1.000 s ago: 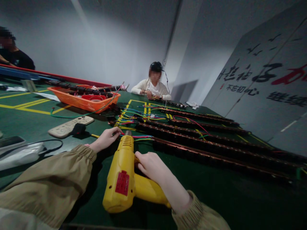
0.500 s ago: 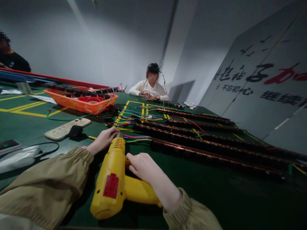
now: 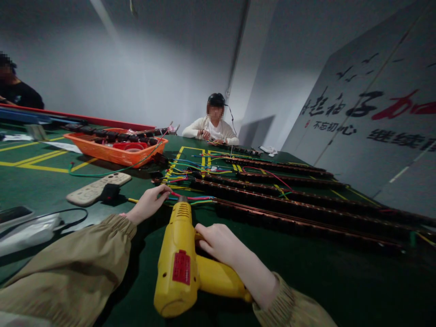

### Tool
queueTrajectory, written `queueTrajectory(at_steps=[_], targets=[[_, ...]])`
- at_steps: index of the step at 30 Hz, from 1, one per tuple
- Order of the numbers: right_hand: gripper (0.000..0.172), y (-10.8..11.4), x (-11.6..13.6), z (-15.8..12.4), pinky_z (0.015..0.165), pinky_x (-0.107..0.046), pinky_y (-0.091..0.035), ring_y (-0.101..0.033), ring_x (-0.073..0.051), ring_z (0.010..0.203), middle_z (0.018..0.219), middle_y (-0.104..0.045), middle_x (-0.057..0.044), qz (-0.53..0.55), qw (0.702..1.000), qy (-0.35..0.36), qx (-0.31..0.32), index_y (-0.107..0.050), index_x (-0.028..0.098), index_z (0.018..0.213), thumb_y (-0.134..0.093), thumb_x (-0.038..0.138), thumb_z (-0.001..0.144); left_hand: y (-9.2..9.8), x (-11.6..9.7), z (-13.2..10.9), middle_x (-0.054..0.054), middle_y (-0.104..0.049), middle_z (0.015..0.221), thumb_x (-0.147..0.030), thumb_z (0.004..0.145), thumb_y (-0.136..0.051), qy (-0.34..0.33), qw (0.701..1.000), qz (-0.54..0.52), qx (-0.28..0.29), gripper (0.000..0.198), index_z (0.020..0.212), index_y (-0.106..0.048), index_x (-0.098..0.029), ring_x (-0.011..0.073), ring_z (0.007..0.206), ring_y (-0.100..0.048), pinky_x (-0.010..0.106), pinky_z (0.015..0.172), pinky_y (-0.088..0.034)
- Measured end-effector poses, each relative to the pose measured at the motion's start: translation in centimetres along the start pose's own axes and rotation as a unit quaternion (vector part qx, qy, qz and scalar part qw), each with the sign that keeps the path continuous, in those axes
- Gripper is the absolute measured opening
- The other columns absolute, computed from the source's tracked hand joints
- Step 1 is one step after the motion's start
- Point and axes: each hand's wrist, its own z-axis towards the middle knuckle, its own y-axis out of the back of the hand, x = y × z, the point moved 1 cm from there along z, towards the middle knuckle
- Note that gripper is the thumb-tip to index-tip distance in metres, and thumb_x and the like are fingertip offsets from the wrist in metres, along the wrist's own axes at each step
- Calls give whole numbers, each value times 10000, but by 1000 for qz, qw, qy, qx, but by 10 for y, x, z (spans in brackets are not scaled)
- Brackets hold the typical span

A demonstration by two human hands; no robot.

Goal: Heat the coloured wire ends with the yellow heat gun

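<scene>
My right hand [image 3: 216, 240] grips a yellow heat gun [image 3: 179, 259] by its handle, the fingers wrapped near the trigger. Its metal nozzle points away from me, at a bundle of coloured wires [image 3: 199, 198]. These wires come out of the left end of the nearest long dark strip [image 3: 289, 222], which has copper-coloured edges. With thumb and fingers pinched, my left hand [image 3: 151, 203] holds the red wire's end, just left of the nozzle. The very tip of that wire is hidden by the fingers.
Several more dark strips [image 3: 306, 200] lie side by side on the green table [image 3: 306, 281]. An orange basket [image 3: 116, 153] holds dark parts. Near my left arm are a beige power strip [image 3: 98, 186] and a white object with a cable [image 3: 30, 231]. Across the table sits a co-worker [image 3: 214, 122]; another person is far left.
The heat gun, in my right hand, has moved to the right, and its nozzle has left my left fingers for the wires beside them. My left hand still pinches, more plainly visible now.
</scene>
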Motion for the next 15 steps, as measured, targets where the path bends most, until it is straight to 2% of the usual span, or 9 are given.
queueTrajectory(at_steps=[8,15], targets=[[288,0,-31,-28,659,-147,-123,-345,27,685,909,-556,6,54,996,-68,1,-455,233,1003,-268,365,829,-1,6,0,26,-618,863,-358,868,-423,-5,1000,-1,-1,257,946,-566,-160,131,793,-563,212,717,-414],[294,-3,-42,-40,681,-135,-149,-375,25,724,929,-560,34,81,992,-93,-5,-460,263,999,-248,385,835,-1,11,-1,25,-612,870,-372,871,-424,1,1000,-9,12,267,956,-562,-160,130,797,-553,218,732,-410]])
